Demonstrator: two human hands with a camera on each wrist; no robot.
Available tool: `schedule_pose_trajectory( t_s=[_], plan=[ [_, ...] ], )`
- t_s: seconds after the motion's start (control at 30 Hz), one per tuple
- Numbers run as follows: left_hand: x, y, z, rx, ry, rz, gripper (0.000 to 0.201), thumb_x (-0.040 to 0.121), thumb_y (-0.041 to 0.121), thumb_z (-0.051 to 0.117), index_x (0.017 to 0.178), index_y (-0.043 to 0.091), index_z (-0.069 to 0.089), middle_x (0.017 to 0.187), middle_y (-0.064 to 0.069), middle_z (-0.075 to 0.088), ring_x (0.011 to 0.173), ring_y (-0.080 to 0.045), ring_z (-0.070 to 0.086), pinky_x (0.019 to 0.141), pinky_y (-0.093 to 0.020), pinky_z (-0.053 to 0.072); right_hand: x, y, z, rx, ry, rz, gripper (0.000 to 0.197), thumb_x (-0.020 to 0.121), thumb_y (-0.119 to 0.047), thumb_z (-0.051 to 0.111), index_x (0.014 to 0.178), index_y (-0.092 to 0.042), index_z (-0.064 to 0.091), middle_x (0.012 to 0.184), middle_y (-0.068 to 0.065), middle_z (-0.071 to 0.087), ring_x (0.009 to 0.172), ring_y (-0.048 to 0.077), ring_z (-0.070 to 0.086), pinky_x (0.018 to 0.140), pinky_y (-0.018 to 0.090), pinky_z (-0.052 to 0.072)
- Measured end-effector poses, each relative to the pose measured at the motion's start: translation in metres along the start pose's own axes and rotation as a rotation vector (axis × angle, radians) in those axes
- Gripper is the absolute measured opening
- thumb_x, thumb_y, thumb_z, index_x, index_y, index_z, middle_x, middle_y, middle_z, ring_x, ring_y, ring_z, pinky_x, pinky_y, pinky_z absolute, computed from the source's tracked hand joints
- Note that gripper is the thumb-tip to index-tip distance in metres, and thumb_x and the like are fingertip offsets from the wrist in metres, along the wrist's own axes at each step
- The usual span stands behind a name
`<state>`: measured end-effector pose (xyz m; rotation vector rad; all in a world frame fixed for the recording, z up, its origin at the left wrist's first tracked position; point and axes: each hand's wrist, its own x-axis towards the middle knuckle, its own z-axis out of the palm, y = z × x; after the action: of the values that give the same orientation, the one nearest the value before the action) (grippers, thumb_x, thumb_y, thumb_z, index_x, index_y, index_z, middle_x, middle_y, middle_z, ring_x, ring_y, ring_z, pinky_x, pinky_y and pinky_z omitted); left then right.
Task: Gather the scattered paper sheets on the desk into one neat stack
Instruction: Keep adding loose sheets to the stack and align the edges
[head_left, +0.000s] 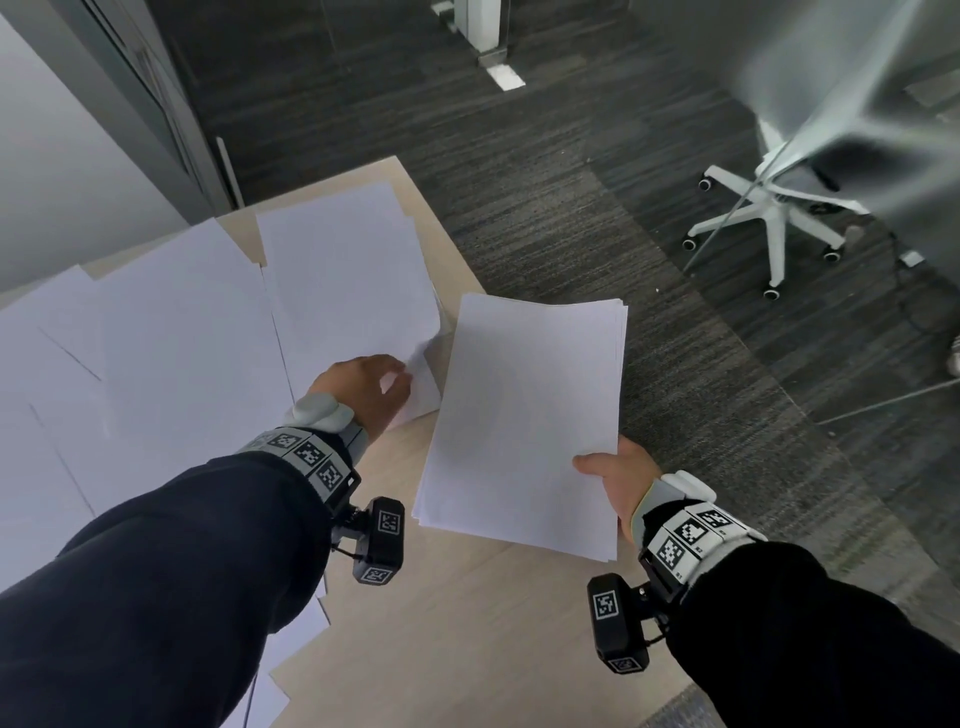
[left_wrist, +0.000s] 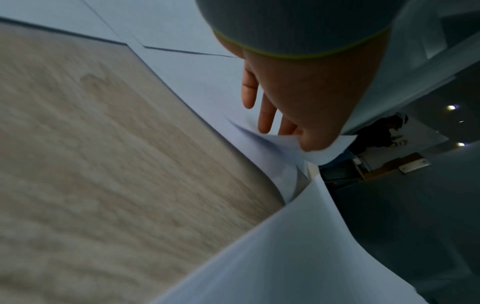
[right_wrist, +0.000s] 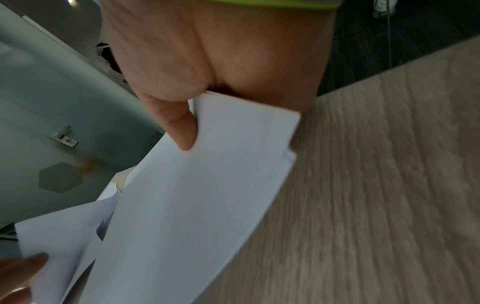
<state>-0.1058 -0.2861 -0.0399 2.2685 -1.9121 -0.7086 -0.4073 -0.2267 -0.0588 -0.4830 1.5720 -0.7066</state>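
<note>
My right hand (head_left: 613, 478) grips a stack of white sheets (head_left: 524, 421) by its near right corner, thumb on top, held above the wooden desk (head_left: 467, 623). In the right wrist view the thumb (right_wrist: 182, 131) presses on the stack (right_wrist: 197, 201). My left hand (head_left: 374, 384) pinches the lifted near corner of a loose sheet (head_left: 348, 280) lying on the desk, just left of the stack. The left wrist view shows the thumb on that curled corner (left_wrist: 324, 148), with the other fingers (left_wrist: 267, 115) straighter. More loose sheets (head_left: 156, 338) lie overlapping on the left.
The desk's right edge runs diagonally beside dark carpet (head_left: 623, 182). A white swivel chair base (head_left: 769, 228) stands on the floor at the right. A grey wall and door frame (head_left: 104, 130) lie behind the desk. Bare wood shows in front of me.
</note>
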Motion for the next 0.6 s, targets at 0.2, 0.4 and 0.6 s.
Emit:
schedule_pose_trajectory(
  t_s=[0.2,0.4,0.6],
  plan=[
    [-0.036,0.035,0.007,-0.134,0.029,0.227,0.026,0.102,0.033,0.051,0.118,0.027,0.07,0.12,0.004,0.071,0.103,-0.024,0.066,0.082,-0.024,0.043,-0.003,-0.003,-0.001,-0.029,0.012,0.018,0.03,0.089,0.012,0.054,0.118,0.009,0.061,0.088,0.01,0.065,0.076,0.022,0.061,0.062,0.03,0.046],
    [-0.076,0.064,0.052,-0.059,-0.182,0.616,0.047,0.099,0.036,0.042,0.132,0.011,0.064,0.136,-0.007,0.065,0.131,-0.03,0.057,0.104,-0.046,0.051,-0.003,-0.009,0.005,-0.113,0.118,0.078,0.09,0.068,-0.076,0.056,0.132,-0.013,0.058,0.133,0.008,0.059,0.122,0.032,0.055,0.111,0.046,0.036],
    [-0.096,0.082,0.07,0.027,-0.351,0.649,0.046,0.106,0.038,0.036,0.147,0.022,0.049,0.151,0.006,0.051,0.15,-0.019,0.031,0.119,-0.04,0.032,-0.006,-0.004,0.002,-0.095,0.099,0.008,0.066,0.077,-0.06,0.067,0.125,-0.015,0.062,0.12,0.009,0.068,0.11,0.032,0.063,0.105,0.051,0.044]
  ],
)
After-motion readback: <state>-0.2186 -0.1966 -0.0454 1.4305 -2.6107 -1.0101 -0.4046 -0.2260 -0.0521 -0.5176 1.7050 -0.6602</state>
